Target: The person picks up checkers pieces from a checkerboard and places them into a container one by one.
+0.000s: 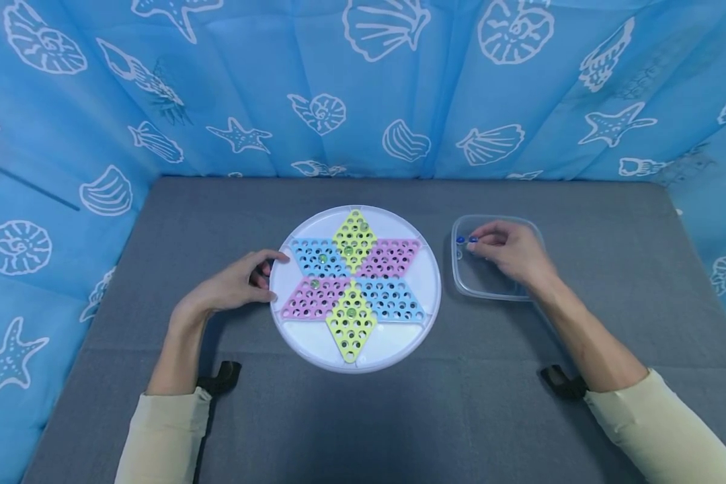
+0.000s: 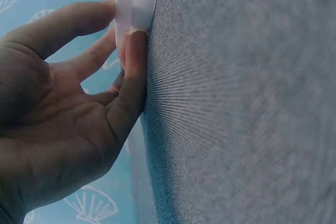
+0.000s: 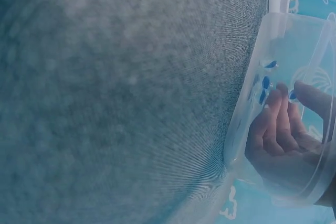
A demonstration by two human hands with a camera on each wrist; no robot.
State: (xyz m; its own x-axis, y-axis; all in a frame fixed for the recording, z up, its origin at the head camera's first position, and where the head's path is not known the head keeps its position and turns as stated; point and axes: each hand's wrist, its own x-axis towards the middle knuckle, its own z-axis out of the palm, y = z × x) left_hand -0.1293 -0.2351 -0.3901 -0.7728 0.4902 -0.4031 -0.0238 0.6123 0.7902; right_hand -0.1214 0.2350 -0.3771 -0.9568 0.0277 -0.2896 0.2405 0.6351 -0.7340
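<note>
- the left hand [image 1: 232,279] is pinching the left rim of a round white plastic board [image 1: 399,341], thumb and fingers closing on its edge.
- the right hand [image 1: 514,252] is reaching into a clear square plastic tub [image 1: 458,282], thumb and fingertips nearly meeting around a small clear-and-blue marble [image 3: 292,95].
- more blue marbles [image 3: 265,82] are lying beside those fingertips.
- the board is resting mid-table, left of the tub, on grey cloth [image 1: 387,430]; several green marbles [image 1: 323,259] are sitting on its star of yellow, pink and blue diamonds.
</note>
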